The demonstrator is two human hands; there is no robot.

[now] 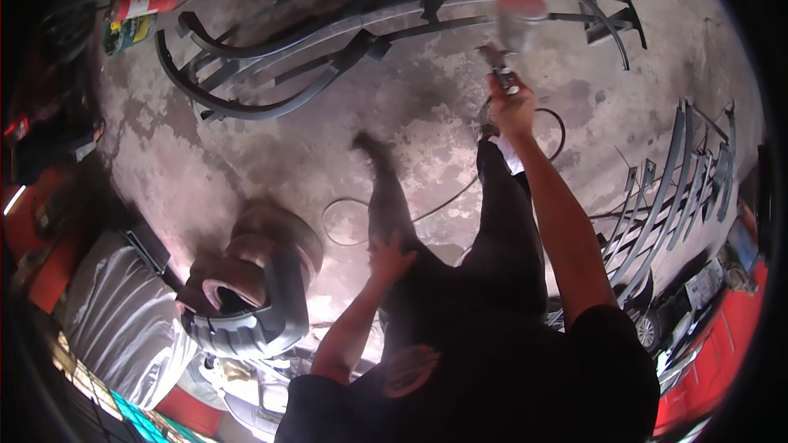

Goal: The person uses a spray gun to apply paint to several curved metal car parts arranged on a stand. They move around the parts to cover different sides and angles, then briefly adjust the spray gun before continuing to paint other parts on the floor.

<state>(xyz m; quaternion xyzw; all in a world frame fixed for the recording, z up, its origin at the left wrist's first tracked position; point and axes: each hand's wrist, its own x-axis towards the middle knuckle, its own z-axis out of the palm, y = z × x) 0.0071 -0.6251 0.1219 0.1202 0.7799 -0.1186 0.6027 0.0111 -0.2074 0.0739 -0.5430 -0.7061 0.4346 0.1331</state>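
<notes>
Holding spray gun (517, 31), floor (644, 90) between metal frames (346, 59)

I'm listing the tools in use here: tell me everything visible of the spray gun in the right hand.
The spray gun has a shiny, metal-looking body and a pale grey cup with a red top, blurred. The right hand grips it, holding it out over the stained floor. A dark hose loops near that hand; whether it joins the gun cannot be told. Finer parts are too blurred to make out.
</notes>
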